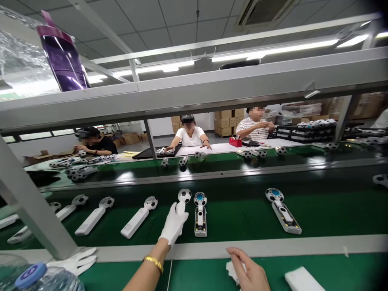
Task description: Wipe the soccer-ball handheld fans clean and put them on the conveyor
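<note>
My left hand, in a white glove, reaches onto the green conveyor belt and closes on the handle of a white handheld fan with a football-patterned head. Just right of it lies an opened fan showing a blue round top and inner parts. Another opened fan lies further right. My bare right hand rests at the near edge, fingers curled on a white cloth.
Three closed fans lie in a row to the left. A spare white glove and a water bottle sit at the near left. A slanted metal post crosses the left. Three people work across the belt.
</note>
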`<move>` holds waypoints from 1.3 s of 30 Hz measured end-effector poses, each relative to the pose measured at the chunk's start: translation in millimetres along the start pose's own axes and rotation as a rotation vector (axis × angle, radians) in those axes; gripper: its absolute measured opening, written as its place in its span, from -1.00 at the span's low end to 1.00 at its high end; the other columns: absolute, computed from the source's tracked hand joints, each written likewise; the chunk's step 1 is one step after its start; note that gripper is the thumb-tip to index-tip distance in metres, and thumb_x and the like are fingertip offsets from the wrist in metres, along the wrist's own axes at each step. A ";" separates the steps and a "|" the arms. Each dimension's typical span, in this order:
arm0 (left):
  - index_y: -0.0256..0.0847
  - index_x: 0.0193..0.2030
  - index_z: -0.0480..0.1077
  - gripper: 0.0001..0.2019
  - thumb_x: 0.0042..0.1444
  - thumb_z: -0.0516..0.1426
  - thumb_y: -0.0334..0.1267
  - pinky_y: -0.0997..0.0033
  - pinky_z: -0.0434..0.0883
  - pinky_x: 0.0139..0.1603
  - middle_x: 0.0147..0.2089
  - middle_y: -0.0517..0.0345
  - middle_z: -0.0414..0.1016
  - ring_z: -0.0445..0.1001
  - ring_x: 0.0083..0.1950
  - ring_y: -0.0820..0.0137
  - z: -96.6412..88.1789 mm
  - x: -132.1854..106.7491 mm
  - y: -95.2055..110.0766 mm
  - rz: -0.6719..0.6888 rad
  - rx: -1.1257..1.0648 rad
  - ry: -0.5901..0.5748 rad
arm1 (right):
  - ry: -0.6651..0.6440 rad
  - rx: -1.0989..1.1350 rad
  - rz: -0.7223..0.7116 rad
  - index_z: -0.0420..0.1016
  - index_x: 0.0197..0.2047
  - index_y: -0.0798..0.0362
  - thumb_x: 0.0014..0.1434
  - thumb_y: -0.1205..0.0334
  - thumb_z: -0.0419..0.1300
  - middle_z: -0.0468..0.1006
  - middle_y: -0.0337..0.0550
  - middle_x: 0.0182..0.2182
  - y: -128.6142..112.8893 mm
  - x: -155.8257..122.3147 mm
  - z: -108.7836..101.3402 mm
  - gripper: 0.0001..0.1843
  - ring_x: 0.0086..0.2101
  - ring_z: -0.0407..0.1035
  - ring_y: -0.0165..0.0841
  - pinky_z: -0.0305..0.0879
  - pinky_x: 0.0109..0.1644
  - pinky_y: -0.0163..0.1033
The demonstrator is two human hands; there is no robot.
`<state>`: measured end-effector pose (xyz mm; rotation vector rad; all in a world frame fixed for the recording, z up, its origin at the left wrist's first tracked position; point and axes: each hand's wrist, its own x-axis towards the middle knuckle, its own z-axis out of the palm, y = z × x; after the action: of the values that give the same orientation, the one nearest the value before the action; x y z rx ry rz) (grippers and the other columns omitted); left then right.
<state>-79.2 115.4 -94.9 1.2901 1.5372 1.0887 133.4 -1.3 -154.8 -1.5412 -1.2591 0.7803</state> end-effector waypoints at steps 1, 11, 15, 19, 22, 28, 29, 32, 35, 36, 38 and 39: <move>-0.22 0.25 0.00 -0.42 0.11 0.10 -0.27 0.37 0.38 -0.36 -0.04 -0.04 0.37 0.37 -0.41 0.47 4.7 -10.9 -1.1 -0.022 0.004 0.010 | -0.014 0.005 0.003 0.53 -0.25 -0.04 0.11 -0.23 -0.10 0.48 -0.22 -0.62 -0.8 -0.4 -0.8 -0.45 -0.60 0.31 -0.29 0.22 -0.44 -0.29; -0.15 0.17 0.15 -0.49 0.03 0.09 -0.30 0.28 0.23 0.03 0.03 -0.03 0.38 0.35 0.01 0.20 27.4 -144.8 24.5 -0.038 0.133 0.008 | 0.025 0.040 -0.052 0.55 -0.27 -0.03 0.12 -0.17 -0.03 0.59 -0.10 -0.27 -7.5 -5.0 -5.4 -0.53 -0.25 0.45 -0.16 0.29 -0.18 -0.23; -0.21 0.12 0.18 -0.45 -0.08 0.13 -0.39 0.29 0.23 0.04 -0.03 -0.06 0.40 0.36 -0.02 0.20 23.4 -146.7 20.9 -0.028 0.192 0.002 | -0.017 -0.004 -0.050 0.53 -0.23 -0.02 0.16 -0.16 -0.06 0.58 -0.13 -0.37 -7.6 -5.8 -6.6 -0.52 -0.41 0.41 -0.22 0.26 -0.27 -0.24; -0.22 -0.06 0.27 -0.65 0.00 0.16 -0.19 0.31 0.31 -0.06 -0.13 -0.04 0.46 0.41 -0.11 0.21 17.5 -143.5 21.3 -0.061 0.111 -0.047 | -0.106 -0.052 -0.033 0.50 -0.16 -0.01 0.19 -0.14 -0.09 0.56 -0.17 -0.42 -6.5 -4.4 -10.5 -0.51 -0.45 0.38 -0.27 0.23 -0.30 -0.27; -0.25 -0.11 0.30 -0.62 -0.01 0.21 -0.07 0.24 0.34 -0.03 -0.17 -0.07 0.49 0.45 -0.12 0.18 14.6 -144.7 20.5 -0.085 -0.227 -0.174 | -0.132 -0.073 -0.018 0.48 -0.13 -0.01 0.20 -0.14 -0.11 0.55 -0.19 -0.44 -6.0 -3.5 -11.9 -0.50 -0.47 0.36 -0.28 0.21 -0.32 -0.27; -0.27 -0.19 0.32 -0.72 0.12 0.12 -0.07 0.16 0.44 -0.29 -0.26 -0.06 0.50 0.51 -0.34 0.23 6.9 -152.1 17.4 -0.251 -0.830 -0.460 | -0.137 -0.079 0.011 0.49 -0.15 -0.01 0.16 -0.15 -0.11 0.50 -0.22 -0.53 -7.5 -4.3 -11.7 -0.49 -0.53 0.30 -0.28 0.18 -0.36 -0.26; -0.26 -0.20 0.32 -0.70 0.14 0.08 -0.03 0.23 0.45 -0.39 -0.32 -0.02 0.50 0.49 -0.43 0.27 5.3 -152.8 16.8 -0.293 -0.855 -0.479 | -0.131 -0.076 0.013 0.49 -0.15 -0.01 0.16 -0.15 -0.11 0.49 -0.22 -0.55 -8.0 -5.0 -11.5 -0.49 -0.54 0.29 -0.28 0.17 -0.37 -0.25; -0.31 -0.20 0.37 -0.52 0.19 -0.08 0.11 0.43 0.35 -0.64 -0.61 0.06 0.41 0.36 -0.66 0.37 1.8 -151.7 13.4 -0.419 -0.812 -0.539 | -0.090 -0.059 0.018 0.50 -0.17 -0.02 0.15 -0.15 -0.11 0.45 -0.25 -0.60 -9.9 -7.5 -9.7 -0.50 -0.56 0.26 -0.30 0.15 -0.39 -0.25; -0.38 -0.24 0.41 -0.37 0.19 -0.21 0.17 0.52 0.25 -0.75 -0.76 0.08 0.29 0.23 -0.77 0.42 0.8 -147.3 10.7 -0.465 -0.775 -0.583 | -0.042 -0.040 0.016 0.51 -0.21 -0.02 0.14 -0.16 -0.09 0.41 -0.27 -0.64 -11.8 -9.6 -7.6 -0.50 -0.59 0.24 -0.31 0.13 -0.43 -0.26; -0.38 -0.26 0.42 -0.36 0.19 -0.22 0.18 0.53 0.22 -0.77 -0.78 0.10 0.27 0.20 -0.79 0.43 1.0 -145.6 11.0 -0.464 -0.771 -0.582 | -0.033 -0.035 0.015 0.51 -0.21 -0.02 0.13 -0.16 -0.09 0.40 -0.27 -0.65 -12.1 -10.1 -7.2 -0.51 -0.60 0.24 -0.31 0.12 -0.44 -0.26; -0.36 -0.27 0.42 -0.37 0.19 -0.22 0.18 0.52 0.17 -0.81 -0.80 0.14 0.23 0.15 -0.82 0.44 2.6 -142.5 12.9 -0.437 -0.768 -0.588 | -0.032 -0.029 0.016 0.51 -0.21 -0.02 0.13 -0.15 -0.09 0.41 -0.27 -0.65 -11.7 -10.3 -7.3 -0.51 -0.60 0.24 -0.31 0.11 -0.45 -0.26; -0.35 -0.27 0.42 -0.38 0.18 -0.21 0.18 0.51 0.14 -0.82 -0.80 0.17 0.22 0.13 -0.83 0.44 3.7 -141.3 13.6 -0.415 -0.774 -0.603 | -0.044 -0.028 0.017 0.51 -0.21 -0.02 0.14 -0.15 -0.08 0.43 -0.26 -0.63 -10.9 -10.0 -7.9 -0.51 -0.59 0.25 -0.32 0.12 -0.45 -0.27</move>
<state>-54.2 -22.8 -73.8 0.6252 0.7465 0.7899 134.1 -13.1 -142.9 -1.5668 -1.2956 0.8145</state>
